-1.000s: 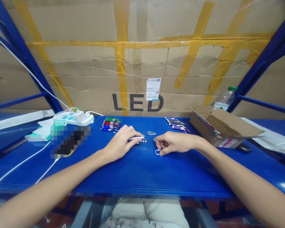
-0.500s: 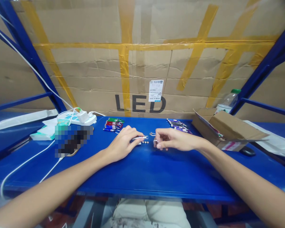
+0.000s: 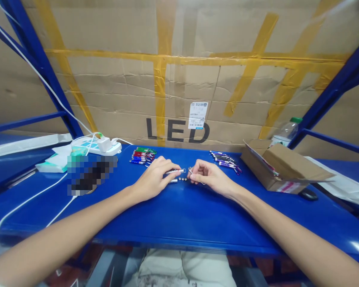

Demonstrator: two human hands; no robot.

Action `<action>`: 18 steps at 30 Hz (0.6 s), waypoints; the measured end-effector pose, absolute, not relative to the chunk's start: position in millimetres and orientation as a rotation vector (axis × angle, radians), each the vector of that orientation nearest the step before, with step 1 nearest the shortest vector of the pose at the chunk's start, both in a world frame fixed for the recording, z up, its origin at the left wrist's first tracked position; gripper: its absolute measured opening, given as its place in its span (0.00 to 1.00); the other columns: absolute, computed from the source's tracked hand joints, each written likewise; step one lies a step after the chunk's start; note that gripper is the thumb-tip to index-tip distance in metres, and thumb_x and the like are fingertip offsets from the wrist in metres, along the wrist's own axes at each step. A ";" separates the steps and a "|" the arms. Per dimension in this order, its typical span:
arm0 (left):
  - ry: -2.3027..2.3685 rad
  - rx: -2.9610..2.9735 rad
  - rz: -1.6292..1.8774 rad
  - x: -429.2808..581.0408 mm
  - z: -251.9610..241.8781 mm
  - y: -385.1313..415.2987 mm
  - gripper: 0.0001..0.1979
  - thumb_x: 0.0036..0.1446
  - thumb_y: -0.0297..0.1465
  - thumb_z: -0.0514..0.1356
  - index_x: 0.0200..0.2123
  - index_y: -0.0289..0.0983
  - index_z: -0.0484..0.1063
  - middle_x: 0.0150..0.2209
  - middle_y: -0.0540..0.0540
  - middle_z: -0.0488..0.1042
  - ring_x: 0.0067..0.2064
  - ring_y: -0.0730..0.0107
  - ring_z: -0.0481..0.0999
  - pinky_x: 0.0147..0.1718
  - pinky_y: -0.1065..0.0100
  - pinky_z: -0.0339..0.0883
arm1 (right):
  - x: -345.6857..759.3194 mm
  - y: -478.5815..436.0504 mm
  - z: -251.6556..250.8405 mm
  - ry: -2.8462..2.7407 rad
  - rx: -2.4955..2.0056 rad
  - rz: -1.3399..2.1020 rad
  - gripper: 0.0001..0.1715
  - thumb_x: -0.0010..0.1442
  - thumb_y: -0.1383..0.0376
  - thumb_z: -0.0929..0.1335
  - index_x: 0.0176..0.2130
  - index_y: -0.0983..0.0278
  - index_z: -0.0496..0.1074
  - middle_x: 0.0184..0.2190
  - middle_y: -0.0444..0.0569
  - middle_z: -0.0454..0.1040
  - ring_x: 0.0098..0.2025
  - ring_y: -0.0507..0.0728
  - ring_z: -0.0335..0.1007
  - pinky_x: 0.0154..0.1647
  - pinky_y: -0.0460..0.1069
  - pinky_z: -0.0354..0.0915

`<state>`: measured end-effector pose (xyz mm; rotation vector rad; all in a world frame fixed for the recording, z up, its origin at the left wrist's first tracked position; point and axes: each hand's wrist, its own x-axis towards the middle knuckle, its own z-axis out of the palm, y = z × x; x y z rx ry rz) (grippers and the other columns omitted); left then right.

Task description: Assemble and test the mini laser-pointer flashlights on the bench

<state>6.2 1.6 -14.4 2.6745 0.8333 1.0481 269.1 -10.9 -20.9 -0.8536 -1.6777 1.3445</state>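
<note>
My left hand rests on the blue table and pinches a small silver keychain flashlight by its body, its ring end pointing right. My right hand holds a small metal clip at its fingertips, right beside the flashlight's ring end. A few small button cells lie in a row on the table just below the flashlight, between the two hands.
A pile of coloured keychain flashlights lies behind my left hand, a purple pile behind my right. An open cardboard box, a bottle and a black object stand at the right. A power strip with white cables sits at the left.
My right hand picked a metal clip up off the table and moved left and away from me to the flashlight's ring end. My left hand stayed on the flashlight.
</note>
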 end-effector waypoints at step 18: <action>0.868 2.597 0.943 5.0 -15.4 -4.4 0.13 0.75 0.39 0.57 0.53 0.41 0.76 0.44 0.45 0.80 0.47 0.61 0.75 0.46 0.61 0.72 | 269.7 -13.6 -27.1 -1.687 -0.866 1.383 0.28 0.59 0.51 0.81 0.50 0.63 0.75 0.39 0.50 0.84 0.34 0.54 0.79 0.38 0.50 0.75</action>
